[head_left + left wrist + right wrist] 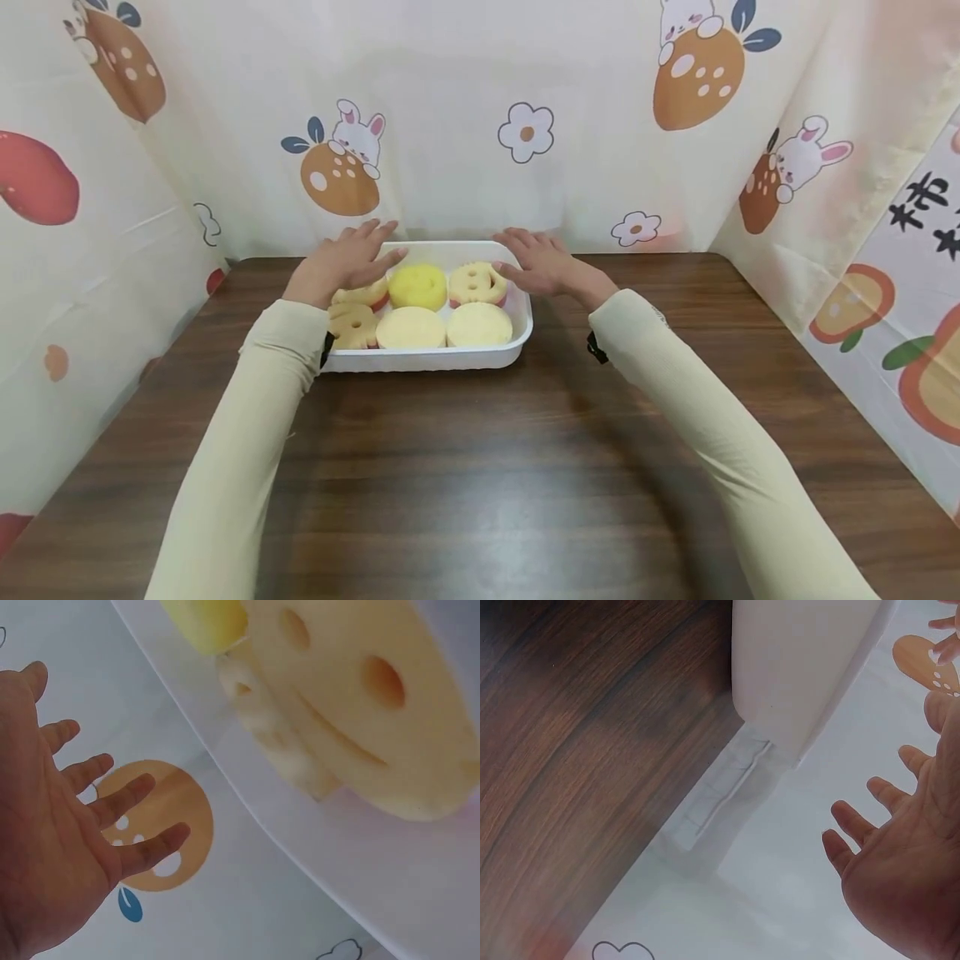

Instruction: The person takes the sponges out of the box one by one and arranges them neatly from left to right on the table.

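Observation:
A white tray (420, 360) stands at the far edge of the table. Several round sponge-like pieces lie in it: a bright yellow one (417, 287), plain pale ones such as the front middle piece (411, 328), and ones with cut-out faces, like the back right piece (477, 284). My left hand (348, 260) hovers over the tray's left side, fingers spread, and hides part of the pieces there. Above the tray's back right corner is my right hand (543, 262), its fingers extended. Neither hand holds anything. In the left wrist view a face-cut piece (345, 697) shows near the left hand (67, 832).
A dark wooden table (465, 467) reaches from the front to the curtain. The patterned curtain (450, 108), printed with rabbits, fruit and flowers, hangs directly behind the tray and along both sides of the table.

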